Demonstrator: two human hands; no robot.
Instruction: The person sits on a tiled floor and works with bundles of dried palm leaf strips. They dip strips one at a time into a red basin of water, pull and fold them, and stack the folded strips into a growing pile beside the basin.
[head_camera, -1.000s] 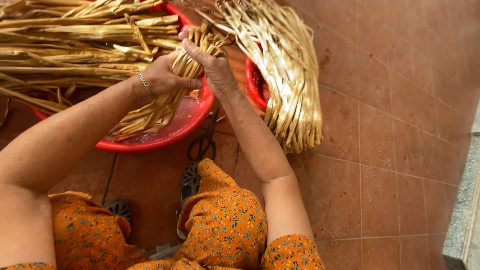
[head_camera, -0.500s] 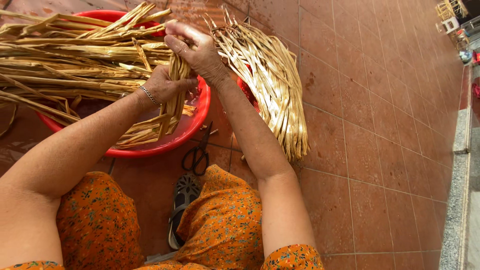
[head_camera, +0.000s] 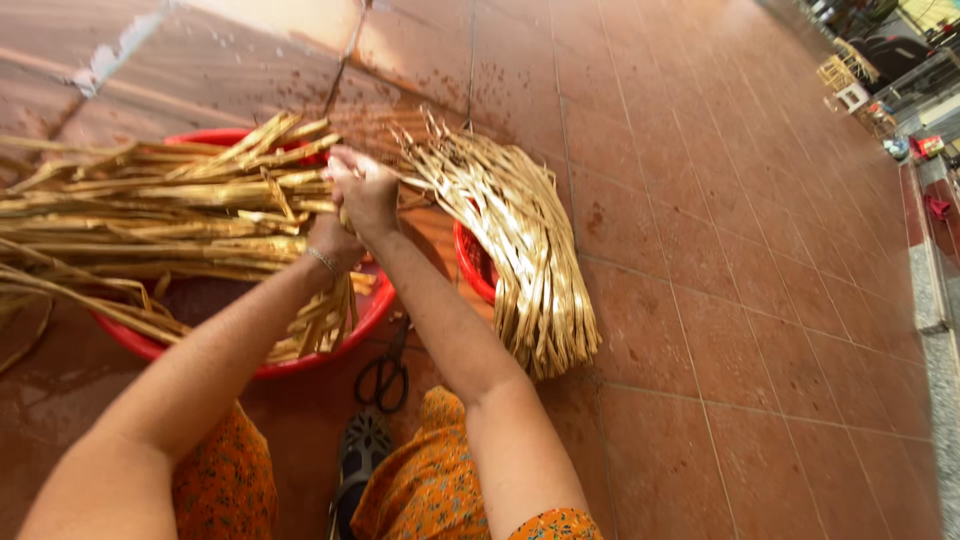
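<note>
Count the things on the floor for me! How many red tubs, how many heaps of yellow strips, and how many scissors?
Red tubs: 2, a big one and a smaller one
Heaps of yellow strips: 2, one over the big tub, one over the smaller
Scissors: 1
Total: 5

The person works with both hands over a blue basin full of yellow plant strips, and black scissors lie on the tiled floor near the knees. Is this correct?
Not quite: the basin is red, not blue, as the head view shows. The rest holds: the left hand and right hand work together over the yellow plant strips, and the black scissors lie on the tiled floor near the knees.
</note>
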